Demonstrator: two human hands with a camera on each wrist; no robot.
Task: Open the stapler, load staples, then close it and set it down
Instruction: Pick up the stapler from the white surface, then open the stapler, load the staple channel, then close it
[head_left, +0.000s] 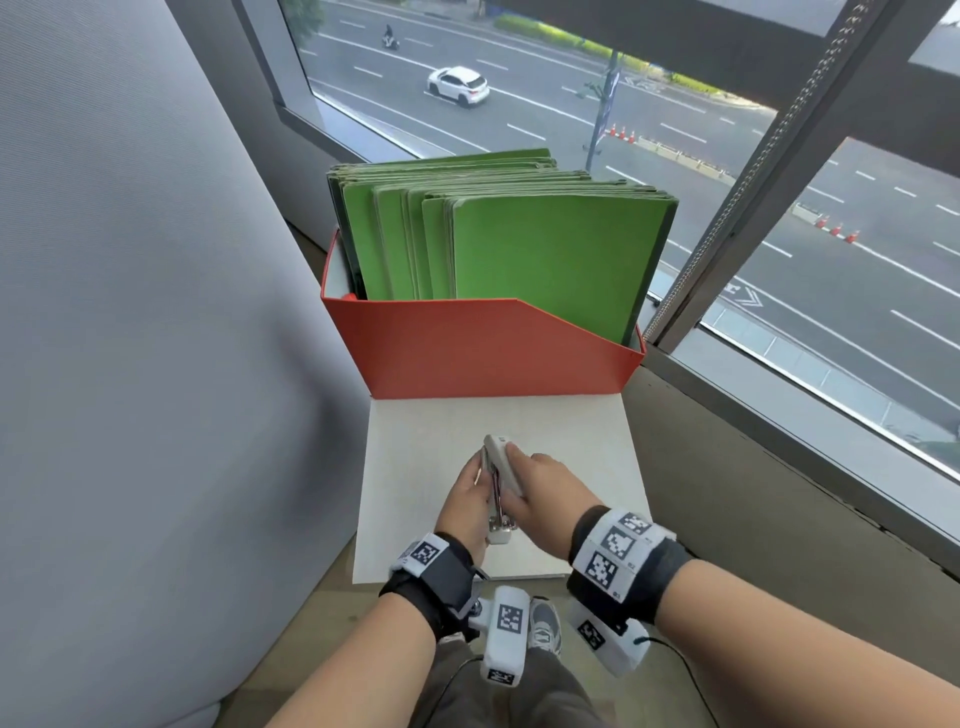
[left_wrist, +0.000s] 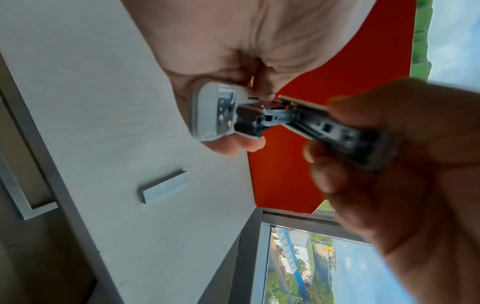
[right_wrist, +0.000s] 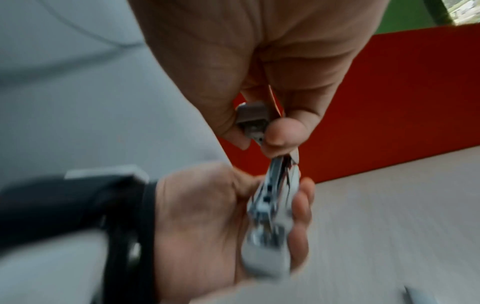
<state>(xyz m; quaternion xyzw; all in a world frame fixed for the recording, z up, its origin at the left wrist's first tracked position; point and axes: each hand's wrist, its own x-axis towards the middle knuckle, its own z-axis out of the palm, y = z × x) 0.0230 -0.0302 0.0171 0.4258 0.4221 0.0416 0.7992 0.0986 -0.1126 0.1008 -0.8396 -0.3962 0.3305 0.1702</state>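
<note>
Both hands hold the white stapler (head_left: 500, 480) above the white counter (head_left: 415, 467): the left hand (head_left: 465, 501) grips its metal magazine end, the right hand (head_left: 545, 496) clasps the hinged-open top cover. A strip of staples (left_wrist: 165, 190) lies on the counter nearby (seen from the left wrist). Behind stands a red file box (head_left: 483, 353) of green folders (head_left: 545, 249).
</note>
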